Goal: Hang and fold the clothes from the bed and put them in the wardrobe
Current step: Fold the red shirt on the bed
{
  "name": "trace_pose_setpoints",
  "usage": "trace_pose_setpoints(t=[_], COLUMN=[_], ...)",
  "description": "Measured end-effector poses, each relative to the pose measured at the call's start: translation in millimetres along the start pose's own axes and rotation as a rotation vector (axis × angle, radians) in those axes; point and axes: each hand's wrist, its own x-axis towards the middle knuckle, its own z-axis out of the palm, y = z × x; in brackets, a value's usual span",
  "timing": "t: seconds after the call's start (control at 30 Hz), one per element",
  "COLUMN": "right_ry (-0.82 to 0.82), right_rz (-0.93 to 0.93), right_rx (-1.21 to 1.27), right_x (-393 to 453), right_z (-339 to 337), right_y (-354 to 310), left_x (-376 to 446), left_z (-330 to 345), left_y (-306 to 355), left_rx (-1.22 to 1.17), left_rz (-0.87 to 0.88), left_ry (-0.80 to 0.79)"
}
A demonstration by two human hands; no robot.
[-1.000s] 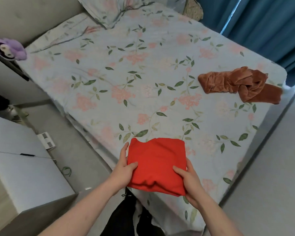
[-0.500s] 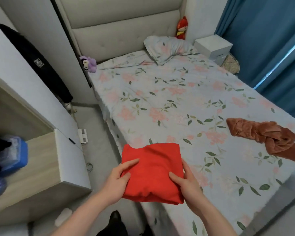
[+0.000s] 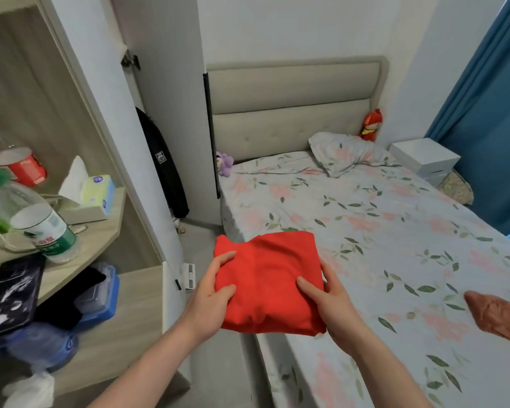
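From the head camera, the folded red garment [image 3: 267,285] is off the bed [image 3: 380,237] and held in the air over the bed's near corner, between both hands. The left hand [image 3: 211,293] grips its left edge, thumb on top and fingers [image 3: 223,257] curled over the cloth; the right hand [image 3: 326,298] grips the right edge the same way. So the folding of this piece looks done, and carrying it to the open wardrobe [image 3: 80,201] on the left is what remains. A crumpled brown garment [image 3: 501,315] lies on the bed at the right edge, unfolded, so I'd judge the job partway through.
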Motion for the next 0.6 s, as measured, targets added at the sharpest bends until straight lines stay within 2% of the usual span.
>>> trace_pose_setpoints(t=[0.33,0.6], right_ry=[-0.014,-0.077], right_rz=[-0.087,-0.102], right_rx=[-0.017,-0.046], right_x=[79,191], right_z=[63,91], right_y=[-64,-109], left_x=[78,177], left_z=[-64,-85], left_y=[49,71], left_rx=[-0.058,-0.032], left_rz=[0.072,0.088], left_ry=[0.094,0.208])
